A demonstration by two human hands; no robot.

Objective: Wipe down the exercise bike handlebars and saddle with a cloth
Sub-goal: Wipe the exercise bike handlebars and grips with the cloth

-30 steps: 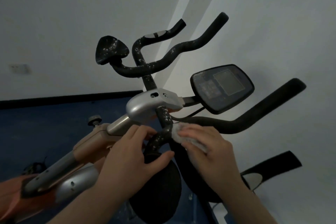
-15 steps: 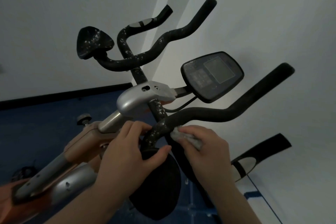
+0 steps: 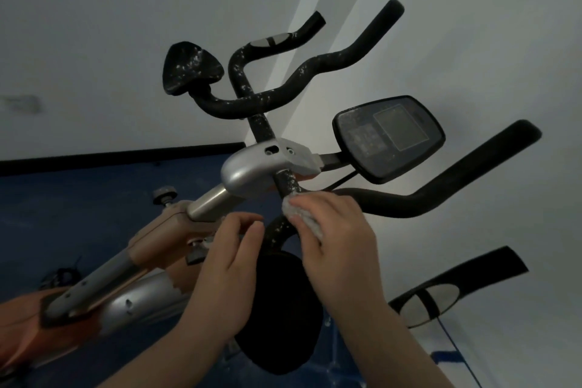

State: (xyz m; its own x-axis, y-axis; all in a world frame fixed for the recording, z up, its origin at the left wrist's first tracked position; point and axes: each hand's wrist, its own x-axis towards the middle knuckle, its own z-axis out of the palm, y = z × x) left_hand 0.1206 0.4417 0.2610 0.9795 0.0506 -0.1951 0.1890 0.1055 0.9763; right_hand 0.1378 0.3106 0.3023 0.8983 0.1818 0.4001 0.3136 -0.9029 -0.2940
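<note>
The exercise bike's black foam handlebars (image 3: pixel 441 198) fan out from a silver stem clamp (image 3: pixel 252 170); white specks cover the far bars (image 3: pixel 299 79) and the short bar below the clamp. My right hand (image 3: pixel 340 246) presses a small white cloth (image 3: pixel 291 209) against that speckled bar just under the clamp. My left hand (image 3: pixel 230 264) hovers to the left of the same bar, fingers loosely curled and holding nothing. A round black pad (image 3: pixel 283 309) sits below both hands. No saddle is in view.
A dark console screen (image 3: pixel 390 138) stands right of the clamp. A second, speckled pad (image 3: pixel 189 72) is at the far left bar. The orange and silver frame (image 3: pixel 151 264) runs down left. White walls (image 3: pixel 94 25) stand behind, over a blue floor (image 3: pixel 63 214).
My right hand slid the cloth up the bar toward the clamp. My left hand let go of the bar and pad and drew slightly left.
</note>
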